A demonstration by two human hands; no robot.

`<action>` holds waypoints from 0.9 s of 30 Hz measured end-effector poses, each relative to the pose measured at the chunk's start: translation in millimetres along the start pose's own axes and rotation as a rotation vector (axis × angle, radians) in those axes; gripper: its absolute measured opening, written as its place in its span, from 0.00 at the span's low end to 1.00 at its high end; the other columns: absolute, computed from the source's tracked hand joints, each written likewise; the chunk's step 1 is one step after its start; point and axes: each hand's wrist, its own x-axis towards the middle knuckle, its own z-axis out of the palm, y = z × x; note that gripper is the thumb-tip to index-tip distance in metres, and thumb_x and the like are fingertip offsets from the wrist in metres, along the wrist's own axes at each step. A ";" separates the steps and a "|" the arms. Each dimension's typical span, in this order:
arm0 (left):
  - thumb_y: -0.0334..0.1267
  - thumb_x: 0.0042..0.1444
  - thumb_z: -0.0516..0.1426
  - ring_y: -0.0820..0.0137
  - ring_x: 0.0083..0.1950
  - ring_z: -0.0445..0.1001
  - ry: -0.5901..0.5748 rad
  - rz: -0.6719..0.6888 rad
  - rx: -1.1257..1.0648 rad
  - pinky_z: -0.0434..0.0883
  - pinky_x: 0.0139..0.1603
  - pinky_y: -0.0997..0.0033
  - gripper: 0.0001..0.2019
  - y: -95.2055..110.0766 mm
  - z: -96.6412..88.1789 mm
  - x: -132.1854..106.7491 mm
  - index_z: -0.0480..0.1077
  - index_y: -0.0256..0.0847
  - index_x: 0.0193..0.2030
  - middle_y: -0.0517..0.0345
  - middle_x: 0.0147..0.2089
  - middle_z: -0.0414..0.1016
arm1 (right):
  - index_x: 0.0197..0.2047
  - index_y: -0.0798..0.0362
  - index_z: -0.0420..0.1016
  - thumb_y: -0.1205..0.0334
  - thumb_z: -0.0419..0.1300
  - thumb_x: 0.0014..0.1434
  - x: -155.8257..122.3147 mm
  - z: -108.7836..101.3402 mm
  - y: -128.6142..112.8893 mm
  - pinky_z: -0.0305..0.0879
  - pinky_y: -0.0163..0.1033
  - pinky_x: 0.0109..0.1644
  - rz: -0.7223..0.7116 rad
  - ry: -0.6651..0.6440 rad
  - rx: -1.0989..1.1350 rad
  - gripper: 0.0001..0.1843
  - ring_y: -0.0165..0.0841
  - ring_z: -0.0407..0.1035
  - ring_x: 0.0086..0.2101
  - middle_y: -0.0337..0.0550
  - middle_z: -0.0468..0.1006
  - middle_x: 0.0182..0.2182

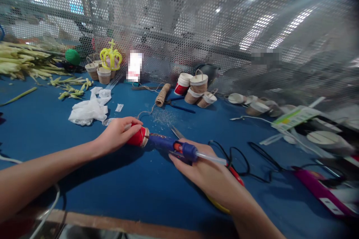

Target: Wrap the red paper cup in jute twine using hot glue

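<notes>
My left hand (119, 133) is closed round a small red paper cup (138, 137) lying on its side on the blue table (84, 179). My right hand (206, 171) grips a blue hot glue gun (171, 145). Its nozzle touches the cup's rim. A clear glue stick (211, 158) juts from the back of the gun. A black cord (238, 158) trails off to the right. Twine (144, 113) runs from the cup toward a twine spool (162, 95).
Twine-wrapped cups (198, 89) and scissors (176, 102) lie behind. White crumpled fabric (89, 110), green leaves (25, 63) and a yellow crown (111, 58) sit at the left. Papers and tools (316, 134) crowd the right. A perforated screen (196, 18) closes the back.
</notes>
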 end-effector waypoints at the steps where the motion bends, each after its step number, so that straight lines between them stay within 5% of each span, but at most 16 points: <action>1: 0.46 0.55 0.49 0.67 0.34 0.73 -0.001 0.005 -0.001 0.68 0.32 0.72 0.17 -0.4 0.3 -0.3 0.71 0.35 0.40 0.52 0.36 0.77 | 0.31 0.51 0.70 0.59 0.53 0.56 -0.1 -0.1 0.1 0.60 0.34 0.28 0.003 -0.005 0.001 0.07 0.33 0.66 0.28 0.39 0.71 0.24; 27: 0.43 0.56 0.50 0.67 0.36 0.74 0.019 0.163 0.094 0.70 0.38 0.69 0.14 -3.5 2.9 -5.1 0.72 0.39 0.41 0.53 0.38 0.78 | 0.20 0.50 0.64 0.59 0.55 0.51 5.6 -4.3 -2.3 0.56 0.35 0.22 0.087 0.057 0.011 0.11 0.29 0.61 0.18 0.33 0.63 0.11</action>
